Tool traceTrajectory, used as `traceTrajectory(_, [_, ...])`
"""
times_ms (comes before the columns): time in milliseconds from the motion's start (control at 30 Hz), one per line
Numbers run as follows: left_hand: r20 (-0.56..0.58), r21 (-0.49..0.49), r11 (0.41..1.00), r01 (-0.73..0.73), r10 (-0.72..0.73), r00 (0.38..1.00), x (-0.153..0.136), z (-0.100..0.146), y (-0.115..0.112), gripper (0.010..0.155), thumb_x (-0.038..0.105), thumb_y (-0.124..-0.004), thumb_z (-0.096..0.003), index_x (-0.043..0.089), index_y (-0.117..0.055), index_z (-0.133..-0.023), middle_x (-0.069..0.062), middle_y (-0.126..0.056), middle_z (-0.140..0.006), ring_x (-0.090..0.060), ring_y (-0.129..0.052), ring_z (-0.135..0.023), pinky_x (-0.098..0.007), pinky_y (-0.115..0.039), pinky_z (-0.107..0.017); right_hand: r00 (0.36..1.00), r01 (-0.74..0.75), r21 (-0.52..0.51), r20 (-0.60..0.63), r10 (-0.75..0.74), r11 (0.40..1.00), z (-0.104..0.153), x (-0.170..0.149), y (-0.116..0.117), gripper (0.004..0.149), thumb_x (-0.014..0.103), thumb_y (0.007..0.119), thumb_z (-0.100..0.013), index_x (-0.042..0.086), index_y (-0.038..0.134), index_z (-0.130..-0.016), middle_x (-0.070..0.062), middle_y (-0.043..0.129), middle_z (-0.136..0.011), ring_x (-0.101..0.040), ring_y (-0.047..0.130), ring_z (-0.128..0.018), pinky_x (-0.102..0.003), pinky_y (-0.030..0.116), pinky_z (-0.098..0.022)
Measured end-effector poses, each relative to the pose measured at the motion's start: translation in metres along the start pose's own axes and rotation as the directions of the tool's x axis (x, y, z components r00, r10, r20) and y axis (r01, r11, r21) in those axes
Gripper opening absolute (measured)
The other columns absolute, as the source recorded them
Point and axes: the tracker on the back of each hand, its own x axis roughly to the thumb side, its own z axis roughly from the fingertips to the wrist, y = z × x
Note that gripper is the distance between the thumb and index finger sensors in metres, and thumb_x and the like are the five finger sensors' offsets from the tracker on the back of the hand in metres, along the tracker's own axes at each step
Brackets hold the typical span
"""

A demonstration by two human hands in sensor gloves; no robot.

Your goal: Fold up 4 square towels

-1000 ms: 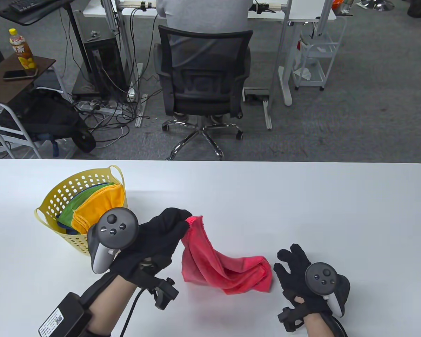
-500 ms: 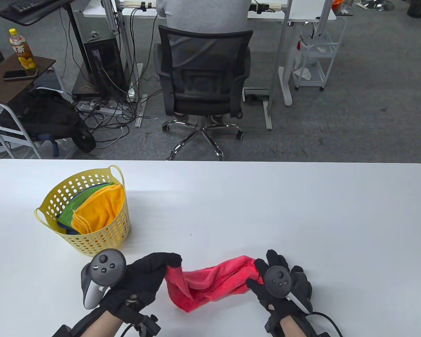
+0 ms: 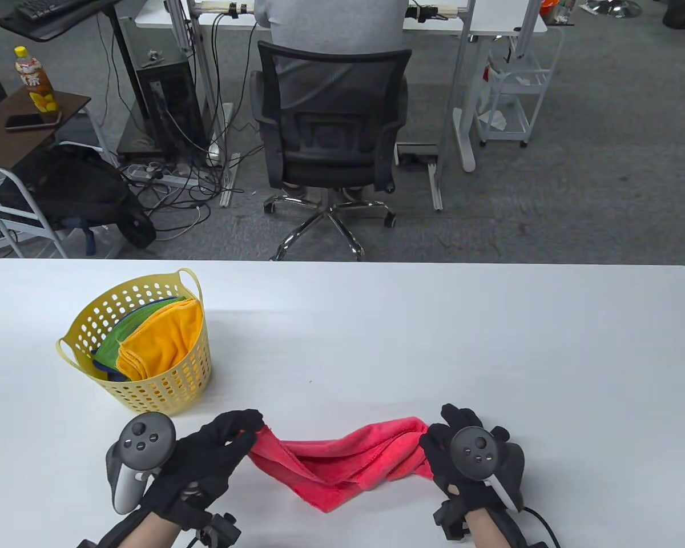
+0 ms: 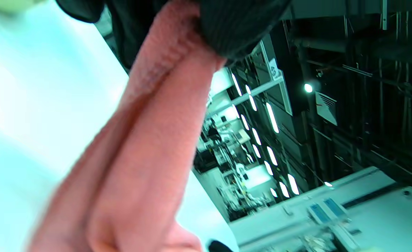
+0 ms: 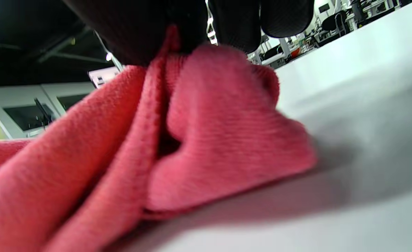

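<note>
Red towel (image 3: 342, 462) sags bunched between both pinching hands, left hand (image 3: 205, 462) at 9 o'clock, right hand (image 3: 462, 456) at 3; pinching mismatched corners would spread it crooked.

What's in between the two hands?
The red towel, stretched from the left hand to the right hand, sagging onto the table. The table view shows it.

An office: a mesh swivel chair (image 3: 331, 131), desks (image 3: 331, 17), tangled cables (image 3: 188, 182) and grey carpet (image 3: 605, 188).
</note>
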Motion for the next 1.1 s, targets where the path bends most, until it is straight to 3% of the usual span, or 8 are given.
traceTrajectory(233, [-0.018,0.084,0.995,0.055,-0.054,0.998,-0.002,0.008,0.020,0.045,0.033,-0.083,-0.0538,0.026,-0.073,-0.097,0.002,-0.085,-0.090,-0.032,-0.083,-0.097,-0.059,-0.055,-0.082,0.976,0.209,-0.091,0.087,-0.201,0.974,0.009,-0.005,-0.048,0.042,0.021,0.078,-0.051,-0.003,0.081,-0.085,-0.030,0.062,-0.110,-0.057,0.053,-0.100,-0.086,0.028,-0.056])
traceTrajectory(500, [0.038,0.199,0.980,-0.001,-0.007,0.999,0.011,0.026,0.053,0.041,0.035,-0.077,-0.0549,0.036,-0.073,-0.096,0.007,-0.094,-0.082,-0.025,-0.092,-0.090,-0.056,-0.059,-0.082,0.933,0.267,-0.302,0.317,-0.168,0.915,0.044,0.028,-0.124,0.041,0.021,0.071,-0.051,-0.003,0.080,-0.084,-0.031,0.064,-0.109,-0.057,0.053,-0.100,-0.087,0.028,-0.057])
traceTrajectory(600, [0.068,0.249,0.968,0.034,-0.052,0.996,0.026,0.037,0.062,0.053,0.034,-0.080,-0.0541,0.025,-0.067,-0.105,0.009,-0.096,-0.080,-0.023,-0.093,-0.090,-0.053,-0.059,-0.083,0.908,0.302,-0.365,0.393,-0.149,0.881,0.058,0.042,-0.149,0.041,0.021,0.073,-0.051,-0.002,0.084,-0.083,-0.028,0.069,-0.108,-0.056,0.057,-0.100,-0.087,0.029,-0.057])
traceTrajectory(667, [0.085,0.291,0.953,0.084,-0.113,0.990,0.038,0.045,0.066,0.051,0.034,-0.081,-0.0537,0.017,-0.074,-0.102,0.006,-0.099,-0.079,-0.025,-0.095,-0.089,-0.053,-0.059,-0.083,0.878,0.359,-0.396,0.451,-0.161,0.845,0.068,0.053,-0.168,0.041,0.021,0.073,-0.051,-0.002,0.085,-0.082,-0.028,0.070,-0.108,-0.056,0.058,-0.099,-0.087,0.029,-0.057])
traceTrajectory(733, [0.115,0.309,0.945,0.110,-0.152,0.982,0.047,0.050,0.068,0.043,0.035,-0.080,-0.0540,0.020,-0.084,-0.095,0.006,-0.102,-0.076,-0.026,-0.095,-0.090,-0.054,-0.059,-0.083,0.860,0.386,-0.407,0.482,-0.164,0.828,0.078,0.061,-0.183,0.041,0.021,0.073,-0.051,-0.003,0.084,-0.083,-0.029,0.069,-0.108,-0.056,0.057,-0.100,-0.087,0.029,-0.057])
traceTrajectory(867, [0.205,0.276,0.961,-0.017,-0.041,0.978,0.059,0.061,0.072,0.041,0.041,-0.074,-0.0548,0.029,-0.083,-0.093,0.004,-0.099,-0.083,-0.032,-0.091,-0.095,-0.058,-0.058,-0.082,0.849,0.410,-0.474,0.510,-0.137,0.779,0.096,0.068,-0.211,0.040,0.020,0.072,-0.051,-0.002,0.084,-0.083,-0.028,0.069,-0.109,-0.055,0.058,-0.100,-0.086,0.029,-0.058])
traceTrajectory(967, [0.244,0.219,0.970,-0.104,0.048,0.969,0.070,0.060,0.081,0.041,0.044,-0.073,-0.0561,0.031,-0.082,-0.094,0.002,-0.093,-0.091,-0.037,-0.082,-0.102,-0.062,-0.053,-0.083,0.851,0.421,-0.503,0.508,-0.135,0.755,0.094,0.069,-0.229,0.039,0.019,0.072,-0.052,0.000,0.084,-0.084,-0.027,0.068,-0.110,-0.055,0.058,-0.101,-0.086,0.030,-0.059])
traceTrajectory(1100, [0.200,0.247,0.969,0.016,-0.068,0.977,0.087,0.036,0.096,0.040,0.046,-0.075,-0.0558,0.033,-0.083,-0.093,0.005,-0.093,-0.090,-0.031,-0.078,-0.105,-0.063,-0.048,-0.084,0.880,0.374,-0.485,0.456,-0.137,0.790,0.066,0.070,-0.236,0.039,0.017,0.071,-0.052,0.000,0.081,-0.086,-0.028,0.066,-0.110,-0.055,0.056,-0.101,-0.086,0.030,-0.060])
